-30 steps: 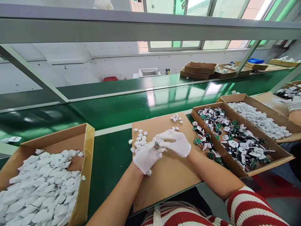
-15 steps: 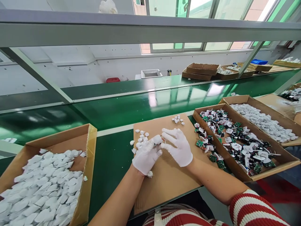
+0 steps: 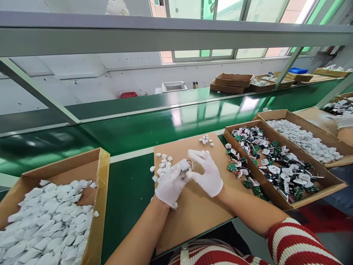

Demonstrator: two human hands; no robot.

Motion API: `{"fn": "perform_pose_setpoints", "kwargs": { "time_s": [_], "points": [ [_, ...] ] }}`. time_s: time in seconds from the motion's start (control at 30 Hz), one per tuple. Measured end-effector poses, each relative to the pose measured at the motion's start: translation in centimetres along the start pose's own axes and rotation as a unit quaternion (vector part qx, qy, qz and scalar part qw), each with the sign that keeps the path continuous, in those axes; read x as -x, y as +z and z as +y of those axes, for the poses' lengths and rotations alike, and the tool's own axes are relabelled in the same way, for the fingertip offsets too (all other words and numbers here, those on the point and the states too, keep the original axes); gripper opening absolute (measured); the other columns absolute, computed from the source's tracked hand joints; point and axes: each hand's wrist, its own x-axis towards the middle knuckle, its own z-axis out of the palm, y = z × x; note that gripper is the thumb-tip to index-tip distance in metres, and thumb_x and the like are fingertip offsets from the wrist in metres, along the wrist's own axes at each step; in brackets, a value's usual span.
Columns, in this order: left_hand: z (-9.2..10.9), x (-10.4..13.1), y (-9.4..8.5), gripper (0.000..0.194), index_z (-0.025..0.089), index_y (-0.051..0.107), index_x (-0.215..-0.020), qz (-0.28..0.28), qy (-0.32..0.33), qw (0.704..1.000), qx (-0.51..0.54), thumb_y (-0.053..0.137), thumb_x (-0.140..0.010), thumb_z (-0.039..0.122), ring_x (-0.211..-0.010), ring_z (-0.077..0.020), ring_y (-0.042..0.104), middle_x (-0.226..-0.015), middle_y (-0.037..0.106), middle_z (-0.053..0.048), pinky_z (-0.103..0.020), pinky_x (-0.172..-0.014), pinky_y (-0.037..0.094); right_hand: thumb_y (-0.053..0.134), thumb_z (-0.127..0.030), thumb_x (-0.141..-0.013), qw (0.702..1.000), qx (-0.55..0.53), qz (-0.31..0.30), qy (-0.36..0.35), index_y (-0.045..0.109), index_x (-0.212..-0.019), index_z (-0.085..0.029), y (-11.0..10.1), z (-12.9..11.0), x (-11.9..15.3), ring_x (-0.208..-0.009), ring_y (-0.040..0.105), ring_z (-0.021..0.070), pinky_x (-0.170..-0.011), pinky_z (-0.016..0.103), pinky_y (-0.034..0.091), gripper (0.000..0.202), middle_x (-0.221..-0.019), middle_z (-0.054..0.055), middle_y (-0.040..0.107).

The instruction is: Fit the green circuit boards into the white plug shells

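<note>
A: Left?
B: White-fabric-gloved left hand (image 3: 171, 184), lower centre of frame. Fingers curled in, thumb pressed over them, pinching.
A: Right?
B: White-fabric-gloved right hand (image 3: 207, 175), just right of it. Fingers extended, thumb spread apart, its tip at the left fingers; contact unclear.
A: Arms?
B: Bare left forearm (image 3: 139, 232) slants up from bottom edge; bare right forearm (image 3: 249, 209) enters from lower right.

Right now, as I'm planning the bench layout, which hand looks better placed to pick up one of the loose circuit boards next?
Probably the right hand: it is spread open and nearer the loose circuit boards, while the left hand, farther away, grips a small wired part.
</note>
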Motion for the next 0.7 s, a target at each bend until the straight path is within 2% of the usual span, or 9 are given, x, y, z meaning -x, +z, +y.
{"fn": "perform_pose_setpoints", "kwargs": {
  "time_s": [0.13,0.27,0.4,0.47,0.57,0.63,0.7],
  "points": [
    [0.0,0.1,0.3,0.032,0.021,0.080,-0.101,0.016,0.014,0.998,-0.055,0.085,-0.074,0.037,-0.106,-0.0266,0.062,-0.105,0.072,-0.009,-0.034,-0.086,0.056,0.070,-0.050,-0.089,0.994,-0.064,-0.014,0.083,0.079,-0.109,-0.031,-0.1,-0.6,0.1,-0.105,0.069,0.0237,-0.098,0.042,0.054,0.029,-0.108,0.005,0.077],
    [-0.2,0.0,0.2,0.032,0.021,0.082,-0.099,0.030,0.026,0.996,-0.077,0.088,-0.069,0.031,-0.107,-0.0296,0.064,-0.111,0.073,-0.011,-0.036,-0.086,0.057,0.077,-0.047,-0.083,0.960,-0.212,-0.021,0.179,0.082,-0.094,-0.032,0.0,-0.4,0.1,-0.101,0.071,0.0213,-0.094,0.037,0.058,0.019,-0.103,0.003,0.077],
    [-0.1,0.0,0.1,0.027,0.023,0.082,-0.093,0.023,0.025,0.995,-0.091,0.089,-0.067,0.024,-0.099,-0.0277,0.064,-0.099,0.073,-0.009,-0.035,-0.082,0.057,0.074,-0.053,-0.085,0.922,-0.337,-0.079,0.176,0.081,-0.090,-0.025,0.2,0.4,-0.1,-0.106,0.069,0.0216,-0.099,0.039,0.055,0.029,-0.107,0.006,0.075],
    [0.1,0.0,0.0,0.029,0.024,0.082,-0.095,0.029,0.023,0.995,-0.093,0.090,-0.067,0.026,-0.096,-0.0254,0.063,-0.098,0.072,-0.008,-0.034,-0.081,0.057,0.073,-0.053,-0.086,0.918,-0.347,-0.084,0.171,0.079,-0.088,-0.023,0.2,0.6,-0.2,-0.105,0.069,0.0215,-0.099,0.039,0.055,0.031,-0.107,0.007,0.074],
    [0.2,0.1,-0.1,0.027,0.023,0.081,-0.095,0.002,0.013,0.996,-0.083,0.088,-0.071,0.033,-0.092,-0.0209,0.060,-0.097,0.067,-0.007,-0.030,-0.082,0.056,0.075,-0.052,-0.084,0.930,-0.313,-0.065,0.179,0.079,-0.097,-0.024,0.2,0.8,-0.5,-0.107,0.068,0.0222,-0.100,0.040,0.054,0.031,-0.112,0.008,0.074],
    [0.2,0.1,-0.1,0.022,0.021,0.080,-0.086,-0.024,0.010,0.997,-0.070,0.084,-0.076,0.040,-0.086,-0.0171,0.057,-0.091,0.062,-0.005,-0.027,-0.079,0.055,0.075,-0.059,-0.081,0.934,-0.298,-0.072,0.184,0.076,-0.114,-0.025,0.0,0.9,-0.7,-0.113,0.067,0.0242,-0.102,0.042,0.053,0.047,-0.122,0.009,0.072],
    [0.2,0.1,-0.2,0.027,0.020,0.076,-0.079,-0.040,0.010,0.998,-0.056,0.079,-0.080,0.047,-0.082,-0.0154,0.054,-0.088,0.058,-0.004,-0.025,-0.076,0.054,0.080,-0.060,-0.074,0.952,-0.250,-0.074,0.159,0.074,-0.120,-0.027,-0.3,0.8,-1.0,-0.116,0.066,0.0259,-0.105,0.044,0.052,0.058,-0.127,0.008,0.070]
  ]
}}
